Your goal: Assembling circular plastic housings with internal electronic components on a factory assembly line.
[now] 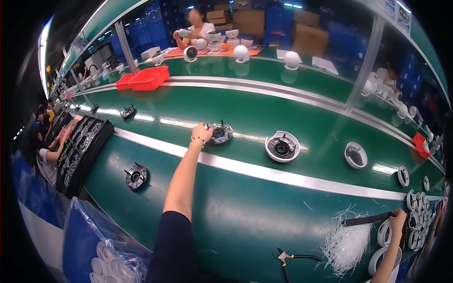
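Observation:
On the green conveyor, my left hand (pixel 202 134), with a beaded bracelet at its wrist, is closed on the left edge of a round black-and-grey part (pixel 220 134) with upright black posts. Far to the right, my right hand (pixel 399 220) is closed at the end of a long black strip (pixel 368 220). That strip lies above a heap of thin white plastic offcuts (pixel 348 245). A similar round part (pixel 137 177) rests on the near table at left. Diagonal cutters (pixel 286 257) with yellow-and-black handles lie near the front edge.
White round housings (pixel 282 147) with black insides sit along the conveyor. More white rings (pixel 415 217) are stacked at right. A black tray stack (pixel 85 151) stands at left near a co-worker. Red bins (pixel 148 78) and another person are beyond the belt. A plastic bag (pixel 106 250) holds white rings.

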`<state>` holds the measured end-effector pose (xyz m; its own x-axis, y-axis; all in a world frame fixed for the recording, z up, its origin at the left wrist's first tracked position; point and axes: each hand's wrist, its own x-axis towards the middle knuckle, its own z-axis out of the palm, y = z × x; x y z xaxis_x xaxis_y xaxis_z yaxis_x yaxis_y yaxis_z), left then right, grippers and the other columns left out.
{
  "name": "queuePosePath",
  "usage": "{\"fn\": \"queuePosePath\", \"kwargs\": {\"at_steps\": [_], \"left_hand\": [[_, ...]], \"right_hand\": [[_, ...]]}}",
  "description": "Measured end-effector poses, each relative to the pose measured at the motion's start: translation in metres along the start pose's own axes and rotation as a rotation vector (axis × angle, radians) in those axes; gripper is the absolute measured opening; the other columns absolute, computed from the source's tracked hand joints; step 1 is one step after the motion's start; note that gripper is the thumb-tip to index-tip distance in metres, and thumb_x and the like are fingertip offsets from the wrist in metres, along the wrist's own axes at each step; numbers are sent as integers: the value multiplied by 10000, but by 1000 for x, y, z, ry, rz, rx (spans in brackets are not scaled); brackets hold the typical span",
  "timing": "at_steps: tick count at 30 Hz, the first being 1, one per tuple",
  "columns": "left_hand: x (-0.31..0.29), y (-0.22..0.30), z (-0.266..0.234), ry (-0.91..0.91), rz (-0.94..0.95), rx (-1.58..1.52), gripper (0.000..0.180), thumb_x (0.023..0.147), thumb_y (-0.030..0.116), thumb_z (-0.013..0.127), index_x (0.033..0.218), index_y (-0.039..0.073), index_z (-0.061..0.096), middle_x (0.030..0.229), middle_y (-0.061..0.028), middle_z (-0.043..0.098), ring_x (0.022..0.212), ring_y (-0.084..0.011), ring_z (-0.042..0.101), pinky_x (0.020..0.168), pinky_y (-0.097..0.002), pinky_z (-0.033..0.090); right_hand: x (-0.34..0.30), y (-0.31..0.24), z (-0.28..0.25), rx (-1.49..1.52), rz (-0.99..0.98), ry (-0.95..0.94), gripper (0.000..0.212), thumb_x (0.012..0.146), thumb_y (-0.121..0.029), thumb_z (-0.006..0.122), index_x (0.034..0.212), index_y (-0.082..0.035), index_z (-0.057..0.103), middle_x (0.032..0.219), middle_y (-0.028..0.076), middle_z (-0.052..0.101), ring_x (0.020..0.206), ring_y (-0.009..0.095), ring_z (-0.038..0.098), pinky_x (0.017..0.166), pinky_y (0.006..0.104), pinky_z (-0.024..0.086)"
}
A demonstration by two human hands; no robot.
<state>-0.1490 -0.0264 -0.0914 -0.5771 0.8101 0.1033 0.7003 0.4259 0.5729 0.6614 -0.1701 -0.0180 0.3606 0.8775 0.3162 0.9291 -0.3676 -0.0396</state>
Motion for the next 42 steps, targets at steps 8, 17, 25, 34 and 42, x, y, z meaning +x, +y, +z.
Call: {"fn": "queuePosePath", "kwargs": {"at_steps": [8, 17, 25, 34, 42], "left_hand": [[-8, 27, 3, -36, -43, -304, 478, 624, 161, 690, 1064, 39, 550, 994, -136, 603, 951, -238, 567, 845, -302, 429], [-14, 21, -11, 297, 108, -662, 270, 695, 42, 613, 963, 21, 599, 884, -99, 624, 814, -186, 590, 755, -282, 453], [-137, 81, -30, -330, -87, -1426, 318, 796, -83, 378, 1106, -21, 417, 1011, -110, 532, 875, -194, 558, 703, -322, 495], [-213, 105, -18, -459, -41, -1493, 472, 743, -132, 385, 1178, 17, 278, 1146, -107, 424, 1037, -198, 470, 821, -338, 452], [-223, 104, -19, -467, 21, -1501, 513, 734, -161, 369, 1199, 28, 264, 1160, -97, 411, 1060, -175, 449, 862, -306, 422]], "right_hand": [[-9, 53, 14, 500, 257, 185, 696, 508, 37, 706, 1139, -14, 418, 1025, 185, 554, 911, 273, 554, 797, 330, 440], [-9, 114, -32, 935, 317, 41, 401, 709, -11, 644, 1076, 10, 483, 829, 25, 550, 736, 70, 512, 635, 157, 403], [-109, -243, -120, 742, -799, 40, 155, 600, 61, 567, 729, -25, 556, 685, 72, 528, 598, 171, 529, 535, 262, 427], [-152, -333, -38, 629, -1214, -657, 406, 563, -199, 729, 885, -33, 546, 985, 154, 482, 982, 337, 447, 834, 443, 365], [-160, -365, -32, 569, -1032, -650, 982, 482, -402, 765, 1251, -21, 287, 1277, 232, 278, 1216, 413, 196, 999, 487, 181]]}}
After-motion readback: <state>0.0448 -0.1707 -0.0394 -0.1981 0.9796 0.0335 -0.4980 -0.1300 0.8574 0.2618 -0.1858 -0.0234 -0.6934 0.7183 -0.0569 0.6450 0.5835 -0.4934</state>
